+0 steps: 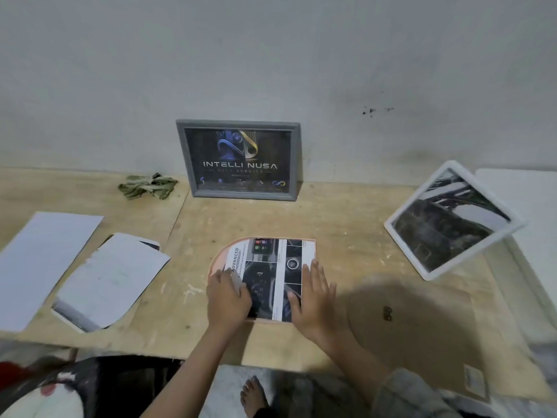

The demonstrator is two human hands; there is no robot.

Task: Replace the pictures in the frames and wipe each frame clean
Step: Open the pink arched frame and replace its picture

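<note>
Both hands, left (228, 297) and right (313, 300), fingers flat, press picture (272, 273). Behind it: grey frame (239, 159), rag (147, 186); right, white frame (452, 220).

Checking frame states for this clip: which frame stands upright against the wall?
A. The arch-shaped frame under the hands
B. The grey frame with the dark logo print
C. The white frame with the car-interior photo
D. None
B: the grey frame stands against the wall, while the white frame and the arch-shaped frame lie on the table.

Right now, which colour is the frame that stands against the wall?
Grey; the standing frame has a plain grey border around a dark poster. It shows in the head view.
</note>
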